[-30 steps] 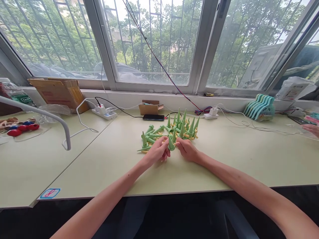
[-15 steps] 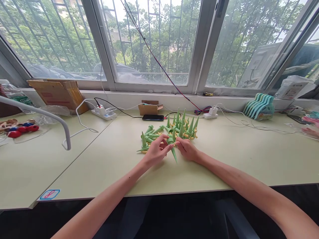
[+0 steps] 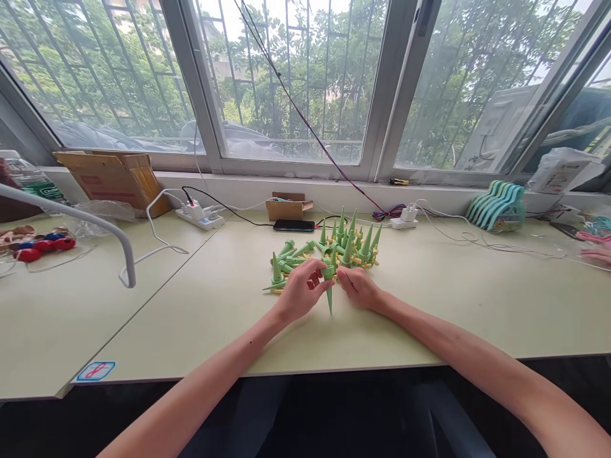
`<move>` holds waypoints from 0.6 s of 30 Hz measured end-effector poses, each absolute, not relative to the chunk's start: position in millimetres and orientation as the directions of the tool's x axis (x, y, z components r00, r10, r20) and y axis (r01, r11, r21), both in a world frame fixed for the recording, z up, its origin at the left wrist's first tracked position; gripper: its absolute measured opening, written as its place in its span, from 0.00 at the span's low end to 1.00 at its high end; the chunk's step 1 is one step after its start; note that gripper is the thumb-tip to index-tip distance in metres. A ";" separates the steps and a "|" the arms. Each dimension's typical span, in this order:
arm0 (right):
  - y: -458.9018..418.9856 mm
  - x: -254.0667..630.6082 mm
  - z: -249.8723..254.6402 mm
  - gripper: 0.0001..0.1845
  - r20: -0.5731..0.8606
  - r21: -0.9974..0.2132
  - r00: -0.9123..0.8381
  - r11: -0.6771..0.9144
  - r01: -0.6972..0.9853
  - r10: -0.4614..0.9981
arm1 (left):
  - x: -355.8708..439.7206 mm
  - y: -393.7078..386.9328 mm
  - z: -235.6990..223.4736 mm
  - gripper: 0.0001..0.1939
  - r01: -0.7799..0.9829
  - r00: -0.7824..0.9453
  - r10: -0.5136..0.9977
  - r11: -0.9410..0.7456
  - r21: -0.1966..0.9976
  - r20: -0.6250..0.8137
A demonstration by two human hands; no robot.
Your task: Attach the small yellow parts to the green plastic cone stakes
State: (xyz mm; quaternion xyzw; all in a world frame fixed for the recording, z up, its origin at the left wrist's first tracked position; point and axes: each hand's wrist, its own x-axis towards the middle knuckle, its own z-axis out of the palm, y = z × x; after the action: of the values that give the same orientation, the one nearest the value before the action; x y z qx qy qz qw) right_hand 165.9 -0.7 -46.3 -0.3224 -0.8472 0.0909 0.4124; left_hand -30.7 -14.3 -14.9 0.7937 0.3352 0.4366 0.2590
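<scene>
My left hand [image 3: 303,287] pinches a green plant watering spike [image 3: 329,298] near its collar, with the pointed end hanging down over the table. Close to its right side is my right hand [image 3: 359,287], fingers curled closed; whatever they hold, if anything, is hidden. Behind my hands stand several green spikes [image 3: 366,245] with points up and small yellow valves [image 3: 376,259] at their bases. More green spikes [image 3: 289,252] lie in a loose heap behind my left hand, some on their sides.
At the back of the table lie a black phone [image 3: 294,226], a small open cardboard box [image 3: 287,207] and a power strip [image 3: 203,219]. Turquoise hangers [image 3: 499,207] stand back right. A grey curved bar [image 3: 126,248] and red balls [image 3: 28,255] are on the left. Another person's hand [image 3: 596,254] shows far right.
The spike in my left hand has turned from a slant to nearly straight down. My right hand sits slightly apart from it, and the pale yellow bit between my hands no longer shows.
</scene>
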 end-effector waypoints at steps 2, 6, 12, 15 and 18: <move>-0.9 165.6 -46.4 0.20 0.643 -0.414 -0.446 0.772 0.483 0.623 | -30.3 -15.6 -14.2 0.09 0.306 0.391 0.747 -0.656 0.690 0.538; -1.1 165.3 -47.1 0.18 0.662 -0.393 -0.418 0.762 0.514 0.623 | -28.0 -18.4 -11.5 0.13 0.282 0.360 0.767 -0.632 0.722 0.531; -0.4 164.1 -48.4 0.16 0.732 -0.320 -0.374 0.772 0.549 0.569 | -25.6 -18.6 -6.3 0.15 0.089 0.282 0.845 -0.495 0.864 0.455; 0.0 163.9 -48.7 0.16 0.760 -0.287 -0.361 0.778 0.560 0.540 | -26.0 -15.9 -6.1 0.23 0.066 0.252 0.892 -0.403 0.913 0.375; -0.6 164.0 -48.1 0.16 0.772 -0.263 -0.361 0.780 0.567 0.523 | -26.0 -15.0 -5.3 0.33 0.069 0.321 0.923 -0.247 0.967 0.213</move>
State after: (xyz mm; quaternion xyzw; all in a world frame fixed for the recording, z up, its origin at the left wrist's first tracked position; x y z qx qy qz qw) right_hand 164.0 -0.6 -48.1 -0.3306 -0.8247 -0.0240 0.4584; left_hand -26.0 -15.0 -5.3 0.6540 0.3790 0.4423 0.4827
